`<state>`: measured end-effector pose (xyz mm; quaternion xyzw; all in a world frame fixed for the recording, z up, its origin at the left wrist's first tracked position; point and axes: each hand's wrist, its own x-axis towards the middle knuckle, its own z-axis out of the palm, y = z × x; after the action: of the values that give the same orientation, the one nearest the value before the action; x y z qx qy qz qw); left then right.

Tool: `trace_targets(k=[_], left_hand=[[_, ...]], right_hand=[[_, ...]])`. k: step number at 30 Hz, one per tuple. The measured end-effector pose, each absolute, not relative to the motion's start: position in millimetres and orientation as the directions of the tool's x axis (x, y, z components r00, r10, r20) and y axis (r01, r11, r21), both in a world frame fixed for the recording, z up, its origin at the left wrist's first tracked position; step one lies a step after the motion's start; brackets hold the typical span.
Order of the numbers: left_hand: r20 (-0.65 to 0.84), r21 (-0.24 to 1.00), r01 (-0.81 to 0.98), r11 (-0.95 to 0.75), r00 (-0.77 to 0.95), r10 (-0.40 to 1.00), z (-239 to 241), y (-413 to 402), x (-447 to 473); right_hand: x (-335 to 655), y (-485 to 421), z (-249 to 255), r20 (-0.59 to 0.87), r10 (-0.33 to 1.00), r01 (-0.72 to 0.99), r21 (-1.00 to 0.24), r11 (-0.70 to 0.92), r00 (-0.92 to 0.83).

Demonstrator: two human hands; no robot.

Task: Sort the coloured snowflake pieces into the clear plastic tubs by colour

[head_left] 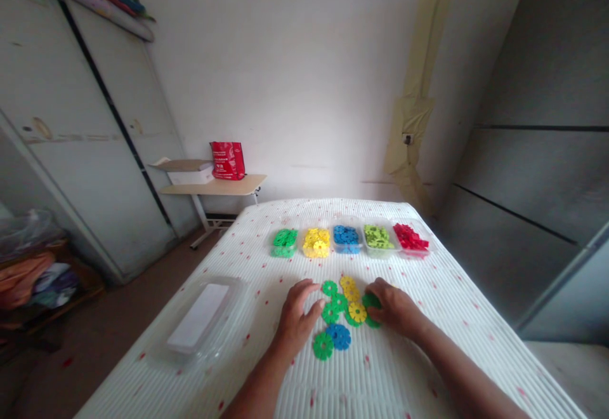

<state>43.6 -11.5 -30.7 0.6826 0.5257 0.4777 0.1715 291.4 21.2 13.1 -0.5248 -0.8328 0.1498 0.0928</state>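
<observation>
A small cluster of joined snowflake discs [343, 312], green, yellow and blue, lies on the white cloth-covered table [428, 368]. My left hand [295, 319] rests at its left side, fingers curled, thumb and forefinger touching the green discs. My right hand [394, 308] is closed over a dark green disc [370, 301] at the cluster's right edge. A loose green disc [323, 345] and a blue one [339, 336] lie nearest me.
Behind the cluster stands a row of clear tubs with green [284, 242], yellow [316, 242], blue [346, 237], lime [378, 237] and red discs [410, 238]. A clear lidded box [202, 317] sits at the left. A side table with a red bag [228, 160] stands beyond.
</observation>
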Motion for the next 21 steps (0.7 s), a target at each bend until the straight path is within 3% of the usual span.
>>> trace_targets(k=[5, 12, 17, 21], left_hand=[[0.483, 0.759, 0.542, -0.361, -0.098, 0.87, -32.0, -5.4, 32.7], [0.461, 0.795, 0.531, -0.292, -0.219, 0.86, -30.6, 16.8, -5.6], [0.425, 0.828, 0.501, -0.252, -0.267, 0.865, -33.4, 23.7, -23.9], [0.4, 0.852, 0.472, -0.227, -0.307, 0.864, -36.1, 20.7, -27.6]], right_hand=[[291.9, 23.9, 5.5, 0.038, 0.929, 0.841, -0.412, 0.35, -0.368], [282.1, 36.4, 31.3, 0.05, 0.897, 0.685, -0.627, 0.37, -0.438], [217.4, 65.5, 51.0, 0.079, 0.865, 0.509, -0.78, 0.363, -0.496], [155.5, 103.3, 62.5, 0.113, 0.884, 0.509, -0.781, 0.361, -0.454]])
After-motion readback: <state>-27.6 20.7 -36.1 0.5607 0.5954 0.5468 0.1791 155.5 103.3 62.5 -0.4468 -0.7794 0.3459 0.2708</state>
